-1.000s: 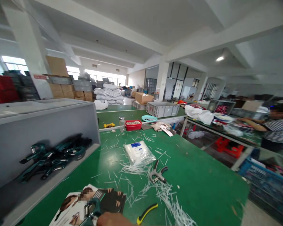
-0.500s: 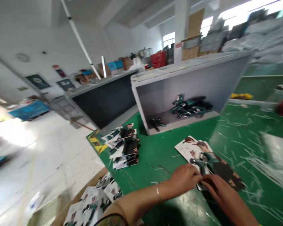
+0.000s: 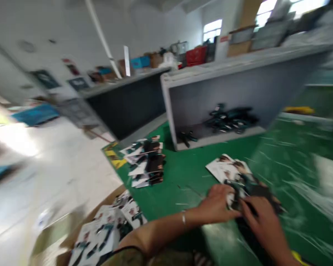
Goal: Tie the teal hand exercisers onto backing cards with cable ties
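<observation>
My left hand (image 3: pixel 218 205), with a thin bracelet at the wrist, is closed round the lower left edge of a printed card that carries a dark teal tool (image 3: pixel 245 181). My right hand (image 3: pixel 259 214) touches the lower end of the same card, its fingers bent close to the left fingertips. Blur hides just what the right fingers grip. Under and behind this card lie more printed cards (image 3: pixel 220 168), fanned out on the green table (image 3: pixel 183 188).
A grey bin (image 3: pixel 166 107) on its side holds several teal tools (image 3: pixel 230 120). Stacked carded tools (image 3: pixel 147 162) stand left of it. A cardboard box (image 3: pixel 100 210) of carded tools is at lower left. Thin white strips (image 3: pixel 305 192) and a plastic bag (image 3: pixel 331 173) lie at right.
The view has shifted slightly. My left hand has opened its grip from a pinch and moved onto the card's left edge; my right hand stays at its lower end.
</observation>
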`<state>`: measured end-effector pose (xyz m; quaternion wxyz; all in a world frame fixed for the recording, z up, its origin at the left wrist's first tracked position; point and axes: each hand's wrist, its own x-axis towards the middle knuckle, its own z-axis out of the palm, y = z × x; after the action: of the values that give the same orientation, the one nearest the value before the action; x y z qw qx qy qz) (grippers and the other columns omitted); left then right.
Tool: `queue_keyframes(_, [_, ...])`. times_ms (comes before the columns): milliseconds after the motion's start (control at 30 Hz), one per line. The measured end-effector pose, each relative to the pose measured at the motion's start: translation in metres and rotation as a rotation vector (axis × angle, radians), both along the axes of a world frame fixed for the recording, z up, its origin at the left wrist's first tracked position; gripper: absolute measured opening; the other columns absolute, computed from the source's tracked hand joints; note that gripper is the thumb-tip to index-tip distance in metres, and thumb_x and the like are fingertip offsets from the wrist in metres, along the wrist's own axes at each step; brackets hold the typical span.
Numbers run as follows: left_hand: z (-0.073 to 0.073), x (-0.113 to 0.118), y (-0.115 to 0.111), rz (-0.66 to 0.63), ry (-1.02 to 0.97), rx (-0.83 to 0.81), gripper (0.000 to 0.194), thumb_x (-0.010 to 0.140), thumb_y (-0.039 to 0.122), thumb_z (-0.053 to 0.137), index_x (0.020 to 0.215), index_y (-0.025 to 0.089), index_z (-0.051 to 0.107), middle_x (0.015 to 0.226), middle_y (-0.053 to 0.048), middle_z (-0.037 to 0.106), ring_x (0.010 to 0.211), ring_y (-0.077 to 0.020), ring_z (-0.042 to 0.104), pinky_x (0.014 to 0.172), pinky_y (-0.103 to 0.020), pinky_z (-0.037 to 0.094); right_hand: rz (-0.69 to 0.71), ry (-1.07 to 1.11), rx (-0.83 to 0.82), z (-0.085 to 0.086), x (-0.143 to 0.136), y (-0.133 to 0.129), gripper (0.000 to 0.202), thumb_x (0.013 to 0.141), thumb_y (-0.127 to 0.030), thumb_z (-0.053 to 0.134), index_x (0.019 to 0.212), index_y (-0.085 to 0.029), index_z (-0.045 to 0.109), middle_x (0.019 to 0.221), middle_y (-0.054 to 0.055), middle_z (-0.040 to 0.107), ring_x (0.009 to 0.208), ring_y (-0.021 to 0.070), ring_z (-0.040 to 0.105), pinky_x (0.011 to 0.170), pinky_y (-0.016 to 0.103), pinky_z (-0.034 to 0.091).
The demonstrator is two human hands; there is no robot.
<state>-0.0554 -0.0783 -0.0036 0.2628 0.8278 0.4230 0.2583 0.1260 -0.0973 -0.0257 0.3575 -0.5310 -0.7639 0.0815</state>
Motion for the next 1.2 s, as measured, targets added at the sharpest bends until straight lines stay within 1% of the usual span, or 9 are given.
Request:
queue_keyframes(100, [-0.023,0.004,-0.001,0.178,-0.047,0.005,0.038,0.087,0.024,0.061,0.124,0.018,0.054,0.131,-0.014,0.056,0.125,-0.0287,0.048,0.109,-0.051,0.035,-0.066,-0.034,-0.093,0.013,-0.019,-0.011,0.022,0.095,-0.027,0.045,0.09,-0.02,0.065,0.102,0.01,0.067,0.099,0.0253,0.055,0.091,0.042,0.04])
queue_keyframes(200, [-0.041,0.013,0.006,0.189,-0.026,0.079,0.021,0.09,0.021,0.056,0.11,0.016,0.058,0.129,-0.015,0.056,0.123,-0.0304,0.048,0.105,-0.053,0.036,-0.225,-0.07,-0.182,0.01,-0.028,-0.006,0.022,0.096,-0.021,0.042,0.095,-0.019,0.064,0.113,0.01,0.063,0.108,0.0247,0.049,0.097,0.043,0.034])
queue_keyframes(367, [-0.039,0.006,0.01,0.201,-0.052,0.054,0.016,0.088,0.027,0.06,0.1,0.017,0.06,0.131,-0.015,0.055,0.126,-0.0309,0.047,0.106,-0.051,0.034,-0.284,-0.07,-0.242,0.016,-0.008,-0.017,0.022,0.097,-0.021,0.041,0.102,-0.018,0.062,0.114,0.01,0.062,0.11,0.025,0.047,0.097,0.044,0.033])
queue_keyframes(467, [-0.028,-0.014,0.021,0.192,-0.206,-0.222,0.014,0.081,0.027,0.067,0.091,0.017,0.062,0.124,-0.012,0.059,0.118,-0.0283,0.054,0.104,-0.047,0.039,-0.235,-0.151,-0.246,0.021,0.037,-0.047,0.031,0.095,-0.037,0.051,0.12,-0.02,0.056,0.129,0.014,0.056,0.119,0.0293,0.045,0.099,0.048,0.034])
queue_keyframes(600, [-0.006,-0.035,0.035,0.193,-0.565,-0.789,0.042,0.074,0.033,0.076,0.108,0.017,0.059,0.111,-0.008,0.065,0.094,-0.0209,0.063,0.085,-0.035,0.05,-0.174,-0.423,-0.403,0.01,0.096,-0.106,0.085,0.071,-0.065,0.07,0.137,-0.016,0.047,0.135,0.023,0.05,0.115,0.0405,0.048,0.089,0.056,0.041])
queue_keyframes(767, [0.012,-0.017,0.037,0.11,-0.802,-1.107,0.049,0.073,0.034,0.077,0.113,0.011,0.059,0.1,-0.009,0.068,0.075,-0.0142,0.064,0.068,-0.025,0.05,-0.155,-0.387,-0.469,0.008,0.117,-0.132,0.047,0.085,-0.04,0.058,0.123,-0.011,0.061,0.111,0.02,0.063,0.097,0.0322,0.059,0.084,0.049,0.049])
queue_keyframes(1000, [0.001,-0.002,0.029,0.143,-0.753,-0.984,0.045,0.071,0.028,0.074,0.11,0.013,0.058,0.092,-0.004,0.07,0.071,-0.0152,0.064,0.066,-0.025,0.049,-0.106,0.503,-0.73,0.048,0.089,-0.124,0.05,0.1,-0.03,0.019,0.13,-0.016,0.056,0.102,0.016,0.07,0.082,0.0239,0.069,0.06,0.033,0.054])
queue_keyframes(1100, [-0.006,-0.003,0.03,0.162,-0.689,-0.917,0.049,0.069,0.029,0.074,0.113,0.015,0.058,0.096,-0.005,0.071,0.074,-0.0172,0.066,0.069,-0.027,0.05,0.006,0.501,-0.796,0.05,0.063,-0.112,0.049,0.094,-0.021,0.027,0.137,-0.016,0.049,0.102,0.013,0.068,0.073,0.0192,0.067,0.058,0.03,0.051])
queue_keyframes(1200, [-0.007,-0.005,0.031,0.179,-0.638,-0.893,0.052,0.067,0.03,0.074,0.114,0.016,0.058,0.097,-0.005,0.071,0.075,-0.0178,0.066,0.067,-0.026,0.05,-0.013,0.133,-0.654,0.053,0.051,-0.083,0.054,0.086,-0.017,0.04,0.139,-0.018,0.048,0.099,0.009,0.067,0.075,0.0201,0.061,0.069,0.034,0.05])
